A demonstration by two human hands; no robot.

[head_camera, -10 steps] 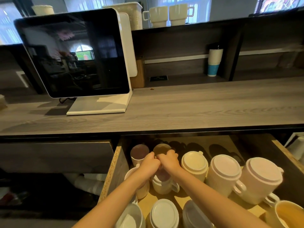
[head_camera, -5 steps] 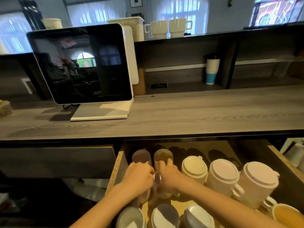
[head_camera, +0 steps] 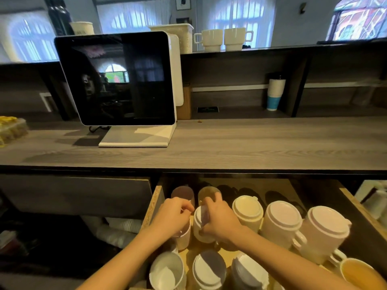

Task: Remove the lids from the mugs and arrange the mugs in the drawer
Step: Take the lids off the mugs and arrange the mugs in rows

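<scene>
An open wooden drawer (head_camera: 156, 203) below the counter holds several white mugs. My right hand (head_camera: 219, 220) grips a small white mug (head_camera: 199, 225), tilted, in the drawer's middle left. My left hand (head_camera: 171, 216) closes on the rim of another mug (head_camera: 184, 237) just left of it, against the drawer's side. Three larger mugs with lids (head_camera: 247, 208) (head_camera: 283, 216) (head_camera: 326, 223) stand in a row to the right. Two dark-topped cups (head_camera: 182, 193) (head_camera: 208, 193) sit behind my hands. An open mug (head_camera: 166, 271) and two lidded ones (head_camera: 208, 268) (head_camera: 249, 273) stand nearest me.
The grey wood-grain counter (head_camera: 251, 147) runs above the drawer, carrying a white-stand touchscreen (head_camera: 117, 80) at left. Paper cups (head_camera: 275, 93) stand on the back shelf; two white mugs (head_camera: 224, 38) sit on the top ledge. An orange-lined mug (head_camera: 360, 273) is at bottom right.
The view has tilted up, so the drawer sits lower in frame. My hands have drawn slightly apart, each onto its own mug, and the right-hand mug now tilts.
</scene>
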